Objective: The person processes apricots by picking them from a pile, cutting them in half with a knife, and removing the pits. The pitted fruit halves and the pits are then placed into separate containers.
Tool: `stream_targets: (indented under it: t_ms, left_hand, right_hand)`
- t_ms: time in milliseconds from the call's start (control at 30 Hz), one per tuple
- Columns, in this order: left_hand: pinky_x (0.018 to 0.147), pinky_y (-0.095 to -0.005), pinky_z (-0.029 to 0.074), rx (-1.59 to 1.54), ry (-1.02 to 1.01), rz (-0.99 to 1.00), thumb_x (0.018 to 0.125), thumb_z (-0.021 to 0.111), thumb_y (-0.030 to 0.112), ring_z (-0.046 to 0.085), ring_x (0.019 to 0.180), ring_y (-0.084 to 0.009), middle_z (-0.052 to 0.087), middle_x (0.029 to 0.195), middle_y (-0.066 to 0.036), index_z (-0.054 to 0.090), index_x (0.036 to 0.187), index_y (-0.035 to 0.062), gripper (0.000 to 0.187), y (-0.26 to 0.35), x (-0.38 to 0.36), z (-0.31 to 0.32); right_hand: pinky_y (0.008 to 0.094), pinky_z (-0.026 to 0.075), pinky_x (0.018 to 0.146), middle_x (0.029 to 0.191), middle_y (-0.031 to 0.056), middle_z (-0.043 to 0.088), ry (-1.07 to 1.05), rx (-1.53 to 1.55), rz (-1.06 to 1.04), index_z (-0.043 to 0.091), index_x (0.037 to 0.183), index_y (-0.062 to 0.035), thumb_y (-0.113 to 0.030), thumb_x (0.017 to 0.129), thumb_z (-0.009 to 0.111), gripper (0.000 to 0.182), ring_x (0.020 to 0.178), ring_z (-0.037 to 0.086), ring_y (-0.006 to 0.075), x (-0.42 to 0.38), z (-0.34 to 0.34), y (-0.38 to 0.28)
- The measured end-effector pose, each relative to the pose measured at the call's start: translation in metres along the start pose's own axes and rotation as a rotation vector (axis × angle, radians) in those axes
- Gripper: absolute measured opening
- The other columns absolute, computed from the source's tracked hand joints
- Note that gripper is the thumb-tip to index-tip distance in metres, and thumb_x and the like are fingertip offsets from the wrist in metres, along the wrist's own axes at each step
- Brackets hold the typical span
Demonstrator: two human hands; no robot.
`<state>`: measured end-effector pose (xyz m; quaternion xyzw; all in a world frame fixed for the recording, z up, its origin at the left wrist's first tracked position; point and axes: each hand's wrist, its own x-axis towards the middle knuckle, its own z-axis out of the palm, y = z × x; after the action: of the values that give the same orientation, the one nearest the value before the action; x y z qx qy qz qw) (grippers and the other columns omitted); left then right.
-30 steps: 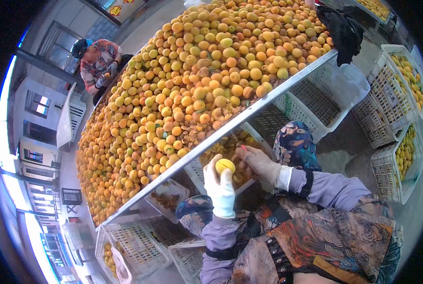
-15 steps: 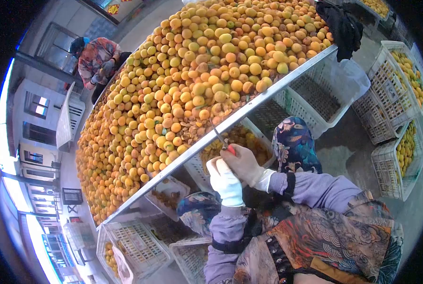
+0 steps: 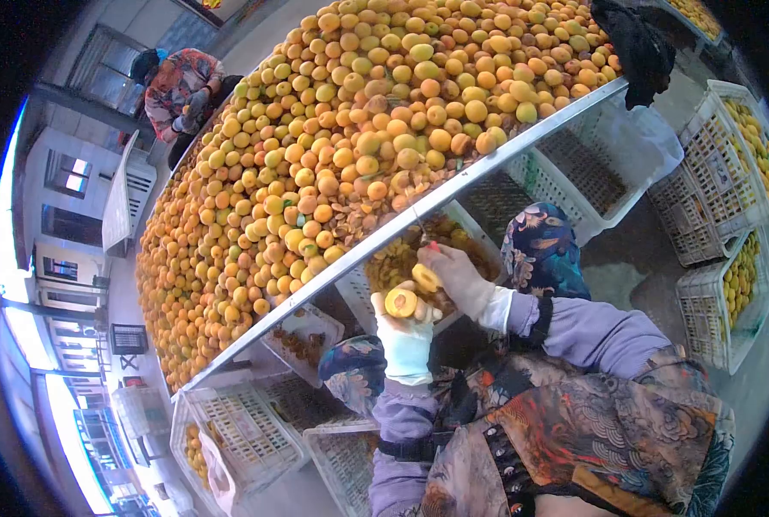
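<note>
My left hand (image 3: 404, 338), in a white glove, holds an apricot half (image 3: 401, 302) with its cut face and brown pit turned up. Close beside it, my gloved right hand (image 3: 460, 280) is closed around a small knife (image 3: 434, 246) with a red handle, its thin blade pointing at the table edge. A second apricot half (image 3: 426, 277) shows its cut side at the right hand's fingers. Below both hands stands a white crate (image 3: 356, 297) containing cut apricot pieces (image 3: 393, 265). Whole apricots (image 3: 333, 129) are heaped on the table just beyond.
The table's metal rim (image 3: 367, 248) runs diagonally in front of me. Crates of apricots (image 3: 719, 289) stand at right, and more plastic crates (image 3: 247, 444) at lower left. A black cloth (image 3: 638, 52) hangs over the far corner. Another person (image 3: 182, 90) works at the table's left side.
The apricot has come apart into two halves, with the pit now showing in the left one. My left hand has turned palm up, and my right hand has drawn slightly away with the knife.
</note>
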<state>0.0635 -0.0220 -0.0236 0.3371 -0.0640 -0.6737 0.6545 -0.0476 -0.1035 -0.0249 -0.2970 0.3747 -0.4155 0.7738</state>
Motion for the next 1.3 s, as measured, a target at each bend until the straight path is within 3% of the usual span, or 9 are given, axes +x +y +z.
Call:
stream_targets:
  t_ms: [167, 233, 300, 633, 1033, 1100, 1167, 1233, 1300]
  left_hand:
    - [0.064, -0.039, 0.04, 0.015, -0.002, 0.088, 0.088, 0.04, 0.061, 0.042, 0.059, -0.0186, 0.046, 0.064, -0.005, 0.054, 0.108, 0.004, 0.062, 0.007, -0.006, 0.011]
    - [0.064, -0.0393, 0.042, 0.134, 0.07, 0.145, 0.088, 0.041, 0.059, 0.043, 0.059, -0.0185, 0.046, 0.064, -0.005, 0.053, 0.11, 0.0047, 0.059, 0.008, -0.009, 0.011]
    - [0.064, -0.0387, 0.042, 0.15, 0.05, 0.155, 0.088, 0.042, 0.057, 0.044, 0.061, -0.0185, 0.048, 0.066, -0.006, 0.051, 0.112, 0.0054, 0.058, 0.01, -0.009, 0.0]
    - [0.067, -0.0373, 0.048, 0.362, -0.015, 0.25, 0.093, 0.044, 0.039, 0.053, 0.069, -0.0203, 0.054, 0.081, -0.009, 0.047, 0.116, 0.0049, 0.042, 0.005, -0.023, 0.035]
    - [0.061, -0.0304, 0.047, 0.363, -0.033, 0.11, 0.099, 0.031, 0.03, 0.053, 0.07, -0.0173, 0.052, 0.089, -0.007, 0.043, 0.117, 0.0048, 0.033, -0.014, -0.027, 0.059]
    - [0.065, -0.031, 0.048, 0.391, -0.097, 0.119, 0.099, 0.032, 0.028, 0.054, 0.075, -0.0186, 0.052, 0.092, -0.008, 0.043, 0.117, 0.0039, 0.032, -0.019, -0.026, 0.057]
    - [0.058, -0.026, 0.043, 1.086, 0.056, 0.554, 0.096, 0.035, 0.038, 0.05, 0.06, -0.013, 0.052, 0.079, -0.007, 0.043, 0.115, 0.0016, 0.042, -0.027, -0.024, 0.07]
    - [0.057, -0.0244, 0.043, 1.038, 0.095, 0.553, 0.096, 0.037, 0.036, 0.051, 0.063, -0.0121, 0.053, 0.082, -0.007, 0.044, 0.114, 0.0018, 0.039, -0.033, -0.016, 0.064]
    - [0.057, -0.0232, 0.042, 1.437, 0.145, 0.973, 0.096, 0.037, 0.034, 0.05, 0.064, -0.011, 0.054, 0.083, -0.007, 0.047, 0.112, 0.0024, 0.037, -0.036, -0.009, 0.061]
  right_hand:
    - [0.0222, 0.042, 0.061, 0.077, -0.0017, 0.055, -0.071, -0.033, 0.013, 0.059, 0.093, -0.0028, -0.027, 0.09, 0.055, 0.024, 0.068, 0.049, 0.0056, -0.007, 0.005, -0.02]
    - [0.0257, 0.043, 0.063, 0.076, 0.0007, 0.056, -0.079, -0.728, -0.246, 0.06, 0.094, -0.0019, -0.027, 0.088, 0.058, 0.026, 0.071, 0.051, 0.0077, 0.001, 0.001, -0.022]
    - [0.0285, 0.044, 0.065, 0.075, 0.0024, 0.057, 0.003, -0.845, -0.294, 0.06, 0.093, -0.0018, -0.028, 0.086, 0.06, 0.027, 0.072, 0.053, 0.0118, 0.006, 0.003, -0.026]
    - [0.0206, 0.039, 0.042, 0.064, 0.001, 0.05, -0.208, 0.269, -0.012, 0.053, 0.085, -0.0042, -0.019, 0.089, 0.05, 0.015, 0.047, 0.046, 0.0083, -0.02, 0.029, -0.072]
    - [0.0216, 0.03, 0.039, 0.049, 0.0016, 0.043, -0.202, 0.112, -0.189, 0.045, 0.06, -0.0082, -0.028, 0.094, 0.044, 0.039, 0.039, 0.039, 0.009, -0.042, 0.028, -0.092]
    - [0.0212, 0.029, 0.036, 0.049, -0.0012, 0.044, -0.159, 0.168, -0.206, 0.05, 0.062, -0.0078, -0.028, 0.088, 0.058, 0.034, 0.037, 0.038, 0.0065, -0.043, 0.028, -0.092]
    - [0.0207, 0.028, 0.036, 0.05, -0.0017, 0.045, -0.129, 0.139, -0.23, 0.05, 0.062, -0.0081, -0.028, 0.087, 0.06, 0.033, 0.038, 0.037, 0.0058, -0.041, 0.03, -0.091]
    - [0.0202, 0.028, 0.036, 0.05, -0.0021, 0.045, -0.098, 0.111, -0.257, 0.05, 0.062, -0.0083, -0.027, 0.087, 0.061, 0.033, 0.038, 0.037, 0.0051, -0.038, 0.032, -0.088]
    - [0.0197, 0.027, 0.037, 0.05, -0.0024, 0.045, -0.105, 0.129, -0.241, 0.051, 0.062, -0.0086, -0.028, 0.086, 0.062, 0.032, 0.04, 0.038, 0.004, -0.034, 0.033, -0.082]
